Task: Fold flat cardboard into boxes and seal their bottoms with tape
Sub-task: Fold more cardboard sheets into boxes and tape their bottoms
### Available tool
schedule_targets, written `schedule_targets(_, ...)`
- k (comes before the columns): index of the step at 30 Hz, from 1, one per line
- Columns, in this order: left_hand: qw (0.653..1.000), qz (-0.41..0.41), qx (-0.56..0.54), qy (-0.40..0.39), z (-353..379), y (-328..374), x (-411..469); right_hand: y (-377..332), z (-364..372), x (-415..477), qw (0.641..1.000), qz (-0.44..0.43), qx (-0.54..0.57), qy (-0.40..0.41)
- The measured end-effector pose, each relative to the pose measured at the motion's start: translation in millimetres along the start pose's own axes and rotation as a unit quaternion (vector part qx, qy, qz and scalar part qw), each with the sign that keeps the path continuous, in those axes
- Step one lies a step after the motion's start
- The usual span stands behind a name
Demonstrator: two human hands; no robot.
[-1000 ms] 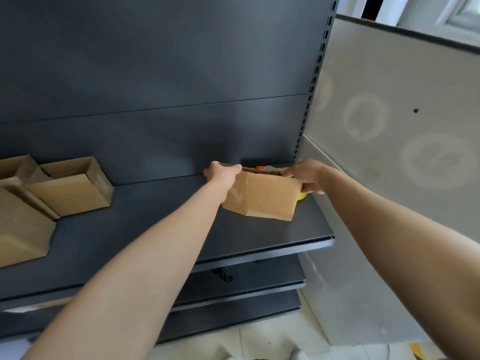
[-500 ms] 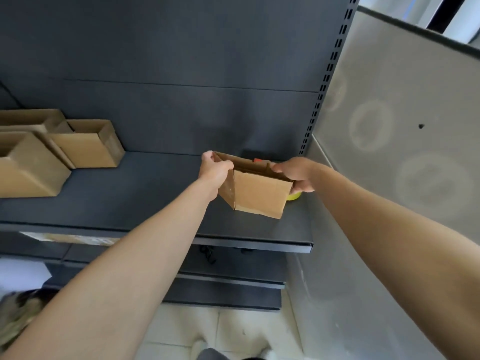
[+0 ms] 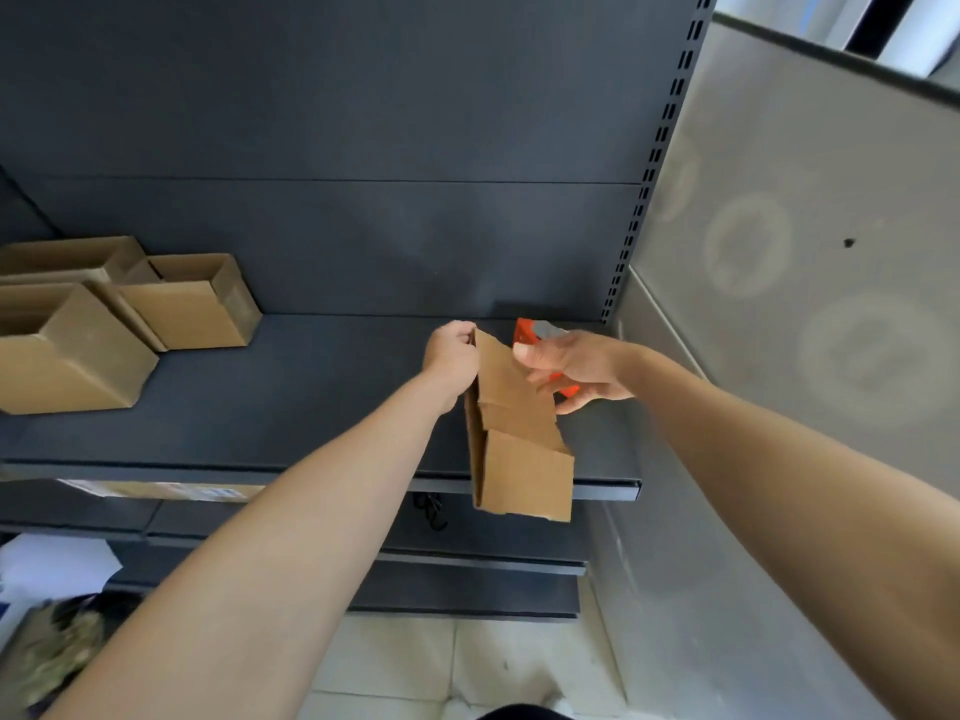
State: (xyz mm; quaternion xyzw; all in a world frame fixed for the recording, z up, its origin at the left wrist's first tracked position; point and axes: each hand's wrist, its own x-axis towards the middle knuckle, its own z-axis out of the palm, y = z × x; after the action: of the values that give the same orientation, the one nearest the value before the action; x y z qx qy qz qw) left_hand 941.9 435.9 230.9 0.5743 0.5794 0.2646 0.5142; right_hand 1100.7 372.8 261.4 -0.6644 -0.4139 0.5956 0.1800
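A small brown cardboard box (image 3: pixel 519 449) hangs tilted over the front right of the dark shelf (image 3: pixel 291 407), its lower end past the shelf edge. My left hand (image 3: pixel 451 356) grips its upper left edge. My right hand (image 3: pixel 576 367) is just right of the box, with its fingers curled round a red tape dispenser (image 3: pixel 525 332). The thumb lies against the cardboard. Most of the dispenser is hidden behind the hand and the box.
Three folded open boxes (image 3: pixel 192 304) stand at the shelf's left end. A grey side panel (image 3: pixel 810 283) closes the right side. Lower shelves (image 3: pixel 467 569) sit beneath, with white paper (image 3: pixel 52 563) at the lower left and tiled floor below.
The box has swung from lying level between both hands to hanging down from my left hand. My right hand has left the box's corner and now shows the red dispenser in its grip.
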Motion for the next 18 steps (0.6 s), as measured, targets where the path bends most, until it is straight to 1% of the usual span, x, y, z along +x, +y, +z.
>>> schedule_targets(2,1.0,-0.005,0.004,0.02,7,-3,0,1,9,1,0.999,0.017,-0.032,-0.025)
schedule_targets(4,0.999,-0.032,-0.005,0.012,12,-8,0,4,20,7,0.999,0.029,-0.039,-0.021)
schedule_targets(7,0.992,-0.073,-0.098,-0.039,12,-12,-6,4,29,14,0.999,0.024,-0.044,0.003)
schedule_targets(9,0.977,-0.087,-0.179,-0.082,6,-12,-7,1,28,15,0.999,0.021,-0.04,-0.013)
schedule_targets(11,0.965,-0.085,-0.223,-0.114,-1,-7,-6,-5,26,11,0.999,0.017,-0.036,-0.035)
schedule_targets(15,0.963,-0.053,-0.23,-0.131,-10,5,-3,-19,23,7,0.999,-0.009,-0.031,-0.035)
schedule_targets(18,0.976,-0.032,-0.169,-0.135,-11,3,0,-28,23,9,0.998,-0.028,-0.062,0.003)
